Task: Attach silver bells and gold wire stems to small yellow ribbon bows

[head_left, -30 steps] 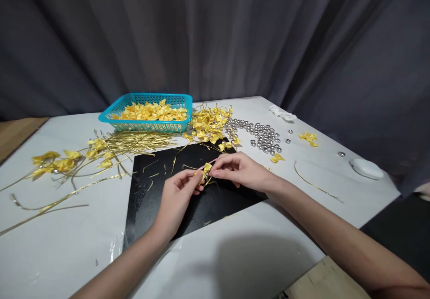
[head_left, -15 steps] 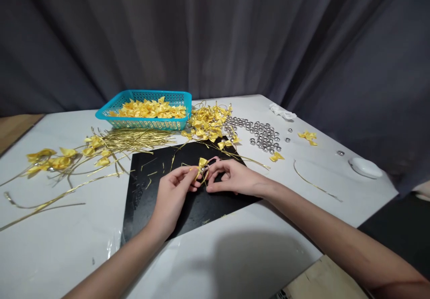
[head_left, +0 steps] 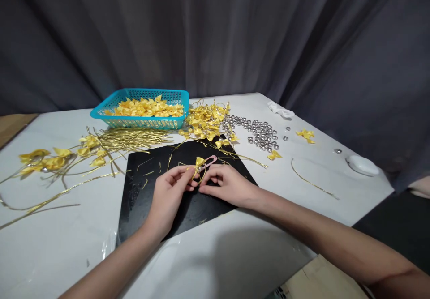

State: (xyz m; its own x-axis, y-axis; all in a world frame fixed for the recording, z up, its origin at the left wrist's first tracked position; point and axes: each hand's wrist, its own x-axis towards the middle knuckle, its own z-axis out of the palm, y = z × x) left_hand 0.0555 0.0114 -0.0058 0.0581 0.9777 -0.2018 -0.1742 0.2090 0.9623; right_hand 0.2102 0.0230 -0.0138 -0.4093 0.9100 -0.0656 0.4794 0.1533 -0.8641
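Over the black mat (head_left: pixel 148 209), my left hand (head_left: pixel 173 187) pinches a yellow ribbon bow (head_left: pixel 199 161) between thumb and fingertips. Gold cord loops hang from the bow, and a small silvery bead sits at its middle. My right hand (head_left: pixel 226 185) is curled just to the right, its thumb and fingertips close together at the gold cord. A pink looped tool (head_left: pixel 211 160) sticks up beyond the right fingers, beside the bow; how it is held is partly hidden.
A blue basket (head_left: pixel 144 122) of yellow bows stands at the back. Gold cords (head_left: pixel 134 138) lie before it, tied bows (head_left: pixel 206 120) and silver beads (head_left: pixel 264 135) to its right. A white dish (head_left: pixel 363 165) is at the right edge, a cardboard piece (head_left: pixel 322 281) at the bottom.
My right hand has shifted slightly left and down, closer to the left one, and its fingers have drawn together. More of the pink tool shows. The view has shifted a little.
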